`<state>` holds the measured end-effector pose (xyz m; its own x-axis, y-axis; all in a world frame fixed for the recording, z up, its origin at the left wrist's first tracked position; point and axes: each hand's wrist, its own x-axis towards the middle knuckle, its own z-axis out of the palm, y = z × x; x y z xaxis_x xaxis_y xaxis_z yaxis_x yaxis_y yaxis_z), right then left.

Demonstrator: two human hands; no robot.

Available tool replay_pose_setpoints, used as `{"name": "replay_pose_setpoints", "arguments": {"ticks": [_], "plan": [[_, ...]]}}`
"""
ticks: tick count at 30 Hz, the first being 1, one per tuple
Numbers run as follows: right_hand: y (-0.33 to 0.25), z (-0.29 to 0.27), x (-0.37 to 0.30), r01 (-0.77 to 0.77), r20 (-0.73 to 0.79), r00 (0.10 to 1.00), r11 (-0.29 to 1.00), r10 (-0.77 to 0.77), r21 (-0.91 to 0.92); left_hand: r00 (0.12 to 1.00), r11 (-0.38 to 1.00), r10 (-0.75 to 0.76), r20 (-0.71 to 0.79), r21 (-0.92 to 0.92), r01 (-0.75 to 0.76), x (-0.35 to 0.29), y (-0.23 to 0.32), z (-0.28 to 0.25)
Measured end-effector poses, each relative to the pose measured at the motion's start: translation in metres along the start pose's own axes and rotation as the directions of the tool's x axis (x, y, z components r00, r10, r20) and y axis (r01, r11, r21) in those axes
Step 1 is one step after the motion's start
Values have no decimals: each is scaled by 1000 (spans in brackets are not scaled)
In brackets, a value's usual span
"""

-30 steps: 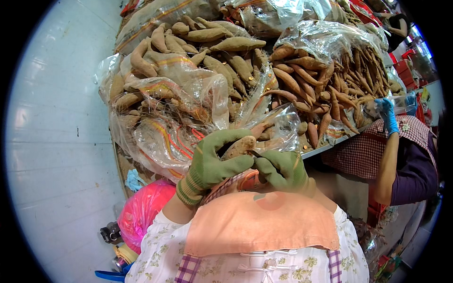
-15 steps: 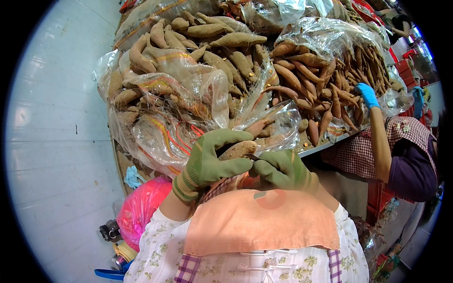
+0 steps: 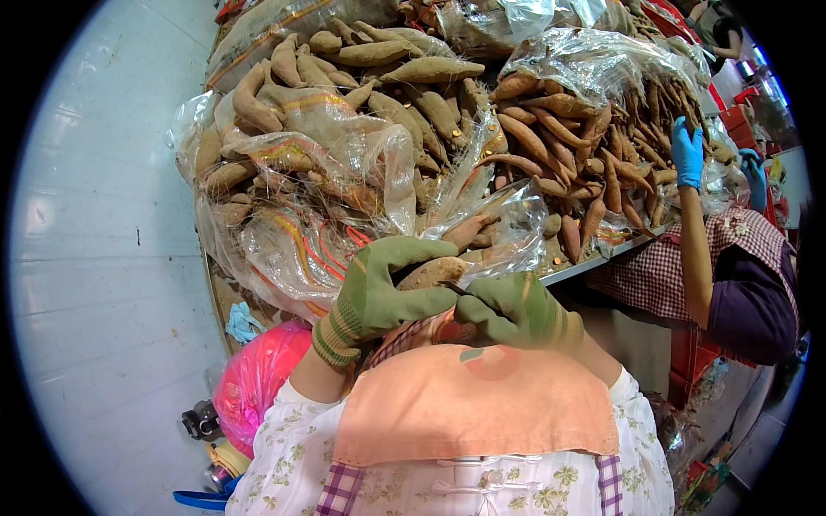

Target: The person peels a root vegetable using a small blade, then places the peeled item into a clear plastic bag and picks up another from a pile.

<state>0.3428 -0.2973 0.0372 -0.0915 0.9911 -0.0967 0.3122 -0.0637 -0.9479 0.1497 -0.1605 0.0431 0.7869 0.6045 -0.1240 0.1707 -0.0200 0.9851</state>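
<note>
My left hand (image 3: 379,288), in a green knit glove, is closed round a sweet potato (image 3: 430,273), thumb and fingers on either side of it. The cut-looking end of the sweet potato points right. My right hand (image 3: 516,310), gloved the same way, is pinched on a small knife (image 3: 455,289). Only a short dark bit of its blade shows, close to the sweet potato's end; the handle is hidden in the glove. Just beyond my hands, more sweet potatoes (image 3: 465,232) lie in an open clear plastic bag (image 3: 520,225).
Large brown sweet potatoes (image 3: 370,55) are heaped at left under torn clear plastic (image 3: 344,155); thinner reddish ones (image 3: 559,129) lie at right. A co-worker's blue-gloved hand (image 3: 687,155) reaches over the right heap. A pink plastic bag (image 3: 262,370) stands at my left.
My hands stay nearly in place round the sweet potato, with the right one shifted slightly. The co-worker's blue-gloved hand has moved right and away, along the right heap.
</note>
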Motion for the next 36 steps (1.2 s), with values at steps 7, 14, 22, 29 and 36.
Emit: {"name": "replay_pose_setpoints", "arguments": {"ticks": [7, 14, 22, 29, 36], "plan": [[1, -3, 4, 234, 43, 972, 931, -232, -279, 992, 991, -128, 2, -50, 128, 0, 7, 0], [-1, -2, 7, 327, 28, 931, 801, -363, -501, 971, 953, -238, 32, -186, 239, 0, 19, 0], [-3, -3, 14, 255, -113, 941, 886, -320, -387, 963, 944, -269, 12, -195, 266, 4, 4, 1], [-9, -7, 19, 78, -440, 887, 985, -139, -153, 959, 911, -281, -23, -319, 259, 8, 1, -3], [12, -6, 32, 175, -264, 918, 901, -295, -398, 961, 905, -267, 72, -324, 276, 8, 18, 2]]}}
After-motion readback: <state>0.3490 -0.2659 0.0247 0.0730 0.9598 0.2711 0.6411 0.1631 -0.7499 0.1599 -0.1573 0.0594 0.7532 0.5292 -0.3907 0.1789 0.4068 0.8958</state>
